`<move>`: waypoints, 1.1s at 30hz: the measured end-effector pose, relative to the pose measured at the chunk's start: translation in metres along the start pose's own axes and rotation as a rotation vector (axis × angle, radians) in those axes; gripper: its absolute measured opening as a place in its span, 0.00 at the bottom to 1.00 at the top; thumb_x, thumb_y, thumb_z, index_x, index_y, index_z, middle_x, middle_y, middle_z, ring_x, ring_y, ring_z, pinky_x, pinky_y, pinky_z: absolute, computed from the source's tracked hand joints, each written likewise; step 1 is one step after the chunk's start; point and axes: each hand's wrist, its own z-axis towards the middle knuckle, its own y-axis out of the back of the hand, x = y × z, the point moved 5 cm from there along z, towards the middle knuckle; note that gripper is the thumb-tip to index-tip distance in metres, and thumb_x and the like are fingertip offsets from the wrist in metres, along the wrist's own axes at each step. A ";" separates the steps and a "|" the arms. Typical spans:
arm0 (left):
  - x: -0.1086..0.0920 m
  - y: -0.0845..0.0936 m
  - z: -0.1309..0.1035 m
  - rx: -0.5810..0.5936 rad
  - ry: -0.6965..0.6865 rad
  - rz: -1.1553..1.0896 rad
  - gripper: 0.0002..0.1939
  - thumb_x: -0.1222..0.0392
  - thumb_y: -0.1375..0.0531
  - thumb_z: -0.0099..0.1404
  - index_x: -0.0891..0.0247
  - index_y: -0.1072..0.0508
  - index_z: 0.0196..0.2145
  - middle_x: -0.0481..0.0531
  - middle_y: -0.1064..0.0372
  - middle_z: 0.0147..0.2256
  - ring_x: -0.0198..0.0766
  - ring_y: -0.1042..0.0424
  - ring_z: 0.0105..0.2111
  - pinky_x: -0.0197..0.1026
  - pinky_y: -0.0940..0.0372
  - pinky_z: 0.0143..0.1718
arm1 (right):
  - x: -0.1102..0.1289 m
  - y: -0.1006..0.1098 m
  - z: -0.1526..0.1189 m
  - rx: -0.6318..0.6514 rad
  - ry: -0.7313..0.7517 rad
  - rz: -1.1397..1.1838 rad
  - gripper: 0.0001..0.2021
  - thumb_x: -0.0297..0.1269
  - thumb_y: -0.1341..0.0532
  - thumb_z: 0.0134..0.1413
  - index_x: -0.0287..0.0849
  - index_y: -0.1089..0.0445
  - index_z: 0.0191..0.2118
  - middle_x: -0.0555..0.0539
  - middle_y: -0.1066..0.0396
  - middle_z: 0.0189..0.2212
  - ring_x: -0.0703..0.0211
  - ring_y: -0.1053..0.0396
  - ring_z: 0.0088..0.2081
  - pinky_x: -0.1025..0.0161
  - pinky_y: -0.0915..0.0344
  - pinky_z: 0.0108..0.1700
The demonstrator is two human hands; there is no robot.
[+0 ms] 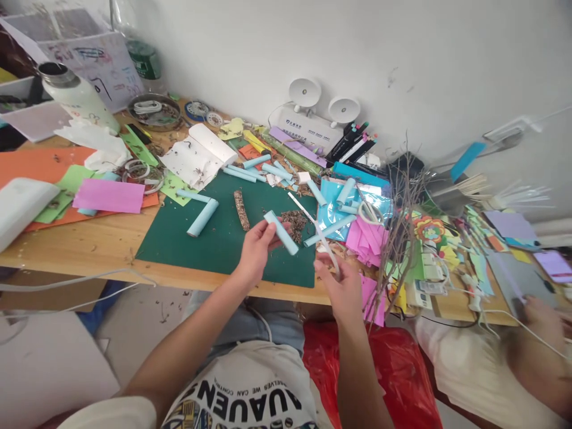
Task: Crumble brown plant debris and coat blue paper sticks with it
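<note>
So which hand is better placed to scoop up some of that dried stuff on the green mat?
Probably the left hand: it hovers right beside the dried pile on the green mat, though it holds a blue paper roll. The right hand is nearer the table edge, gripping a white stick.

Pale blue paper roll (pixel 281 233), tilted, held
</note>
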 end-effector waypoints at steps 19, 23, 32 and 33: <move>-0.059 0.043 0.050 -0.124 -0.671 1.460 0.19 0.60 0.49 0.69 0.65 0.29 0.54 0.65 0.32 0.54 0.55 0.36 0.54 0.56 0.44 0.58 | 0.016 0.036 0.225 -0.395 0.161 -0.732 0.16 0.43 0.34 0.45 0.35 0.21 0.35 0.38 0.26 0.27 0.46 0.30 0.33 0.53 0.36 0.38; -0.074 0.042 0.082 -0.082 -0.706 1.642 0.17 0.64 0.52 0.70 0.64 0.26 0.48 0.63 0.29 0.49 0.53 0.34 0.51 0.53 0.39 0.53 | 0.017 0.014 0.234 -0.348 0.129 -0.791 0.21 0.42 0.34 0.45 0.34 0.23 0.45 0.29 0.25 0.38 0.38 0.29 0.42 0.48 0.37 0.42; -0.091 0.029 0.163 0.064 -0.608 1.988 0.12 0.74 0.49 0.64 0.70 0.26 0.38 0.67 0.30 0.44 0.56 0.37 0.51 0.54 0.39 0.50 | 0.037 0.008 0.185 -0.350 0.332 -0.626 0.25 0.49 0.51 0.62 0.37 0.22 0.41 0.36 0.25 0.32 0.47 0.31 0.36 0.54 0.39 0.41; -0.092 0.028 0.165 0.074 -0.603 1.962 0.12 0.74 0.48 0.64 0.70 0.26 0.38 0.67 0.30 0.43 0.56 0.36 0.51 0.54 0.39 0.51 | 0.037 0.007 0.175 -0.345 0.353 -0.599 0.25 0.49 0.51 0.63 0.37 0.22 0.40 0.38 0.25 0.31 0.49 0.32 0.35 0.55 0.40 0.40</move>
